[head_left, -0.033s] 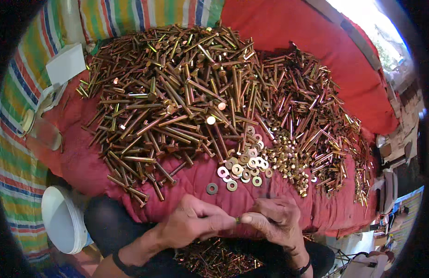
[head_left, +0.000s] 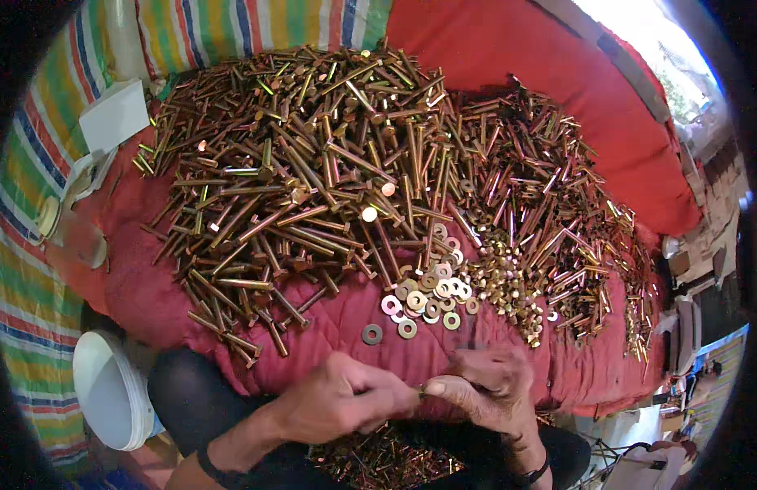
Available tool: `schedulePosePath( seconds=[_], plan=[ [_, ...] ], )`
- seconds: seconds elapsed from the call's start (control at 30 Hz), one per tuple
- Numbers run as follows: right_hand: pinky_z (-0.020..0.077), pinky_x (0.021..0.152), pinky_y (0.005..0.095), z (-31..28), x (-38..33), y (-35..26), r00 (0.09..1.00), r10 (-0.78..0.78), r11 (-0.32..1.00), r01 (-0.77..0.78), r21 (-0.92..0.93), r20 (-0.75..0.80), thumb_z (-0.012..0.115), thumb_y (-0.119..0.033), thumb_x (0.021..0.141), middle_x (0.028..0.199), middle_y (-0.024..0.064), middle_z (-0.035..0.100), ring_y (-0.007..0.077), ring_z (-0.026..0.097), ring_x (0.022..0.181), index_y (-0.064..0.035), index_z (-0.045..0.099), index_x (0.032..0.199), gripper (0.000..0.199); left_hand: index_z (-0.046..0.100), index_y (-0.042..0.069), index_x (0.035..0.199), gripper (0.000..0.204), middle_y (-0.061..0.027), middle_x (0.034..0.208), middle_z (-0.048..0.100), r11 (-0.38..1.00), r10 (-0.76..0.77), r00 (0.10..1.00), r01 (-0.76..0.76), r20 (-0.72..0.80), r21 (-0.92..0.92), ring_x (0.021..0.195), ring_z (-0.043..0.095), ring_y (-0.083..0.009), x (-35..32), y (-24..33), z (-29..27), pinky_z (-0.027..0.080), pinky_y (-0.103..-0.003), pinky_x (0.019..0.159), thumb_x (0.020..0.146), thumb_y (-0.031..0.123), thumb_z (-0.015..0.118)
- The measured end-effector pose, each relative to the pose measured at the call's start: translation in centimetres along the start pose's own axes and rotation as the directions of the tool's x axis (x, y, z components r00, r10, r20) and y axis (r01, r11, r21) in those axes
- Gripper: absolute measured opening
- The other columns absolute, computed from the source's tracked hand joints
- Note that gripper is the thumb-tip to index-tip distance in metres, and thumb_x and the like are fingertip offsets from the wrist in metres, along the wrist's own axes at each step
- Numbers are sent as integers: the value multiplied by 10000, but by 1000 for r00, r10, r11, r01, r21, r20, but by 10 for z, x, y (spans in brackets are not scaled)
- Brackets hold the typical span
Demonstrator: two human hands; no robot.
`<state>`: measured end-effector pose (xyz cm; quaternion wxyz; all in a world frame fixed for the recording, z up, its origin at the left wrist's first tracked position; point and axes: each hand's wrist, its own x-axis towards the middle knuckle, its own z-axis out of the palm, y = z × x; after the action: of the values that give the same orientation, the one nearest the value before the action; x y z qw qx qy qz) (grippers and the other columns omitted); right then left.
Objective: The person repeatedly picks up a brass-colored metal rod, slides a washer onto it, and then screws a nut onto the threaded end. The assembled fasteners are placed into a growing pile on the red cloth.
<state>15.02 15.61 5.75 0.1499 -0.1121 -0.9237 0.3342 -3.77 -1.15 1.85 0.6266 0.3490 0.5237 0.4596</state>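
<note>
Over my lap, my left hand [head_left: 333, 402] and my right hand [head_left: 499, 389] meet fingertip to fingertip. Between the pinched thumbs and fingers is a small greenish-gold metal piece [head_left: 422, 392], mostly hidden, so its kind cannot be made out. Just beyond the hands lies a loose cluster of flat washers [head_left: 444, 289], with one darker grey washer [head_left: 365, 334] apart from it. Domed nuts [head_left: 507, 286] are heaped to the right of the washers. Behind them spreads a large pile of long hex bolts [head_left: 272, 214], and shorter bolts [head_left: 550, 184] cover the right side.
Quilted red cloth [head_left: 346, 327] lies under the hardware. More bolts [head_left: 378, 457] sit in the lap area below my hands. To the left stands a white bucket [head_left: 100, 392]; a white box [head_left: 115, 114] rests at the far left against striped sheeting [head_left: 43, 147].
My left hand has turned and shifted slightly, its fingers still against the small piece. My right hand keeps nearly the same place. The piles look unchanged.
</note>
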Motion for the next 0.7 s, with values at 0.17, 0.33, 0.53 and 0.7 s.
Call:
schedulePosePath(
  seconds=[0.17, 0.33, 0.53, 0.7],
  plan=[
    [536, 736, 282, -40, 11, 48, 844, 271, 955, -296, 19, -462, 760, -13, 920, 904, 81, 754, 142, 704, 814, -1, 797, 970, 64, 754, 50, 956, 133, -110, 827, 717, 351, 784, 619, -386, -43, 853, 739, 701, -349, 10, 7, -4, 563, -432, 686, 831, 96, 766],
    [573, 883, 349, -69, 28, 149, 891, -73, 887, -148, -438, -449, 715, -21, 904, 1142, 111, 757, 271, 733, 1036, -31, 759, 1200, 300, 735, 28, 1090, 356, -122, 1066, 702, -3, 916, 387, 272, -107, 962, 998, 684, -332, 12, 17, -38, 542, -478, 928, 736, 39, 702],
    [431, 1189, 532, -69, 54, 191, 946, -248, 626, -8, -780, -208, 612, -140, 953, 1269, 173, 722, 401, 562, 1395, 10, 761, 1126, 273, 733, 5, 1071, 305, -106, 1102, 672, -26, 896, 399, 484, -194, 875, 1054, 636, -293, 22, 9, -49, 442, -515, 1075, 776, 25, 657],
    [438, 1180, 552, -72, 56, 193, 948, -263, 624, 25, -781, -180, 644, -135, 958, 1215, 156, 729, 388, 575, 1386, 0, 749, 1106, 226, 738, 11, 1017, 230, -91, 1077, 687, -27, 901, 394, 463, -179, 886, 1025, 647, -277, 21, 6, -57, 439, -508, 1081, 792, 50, 710]
  ],
)
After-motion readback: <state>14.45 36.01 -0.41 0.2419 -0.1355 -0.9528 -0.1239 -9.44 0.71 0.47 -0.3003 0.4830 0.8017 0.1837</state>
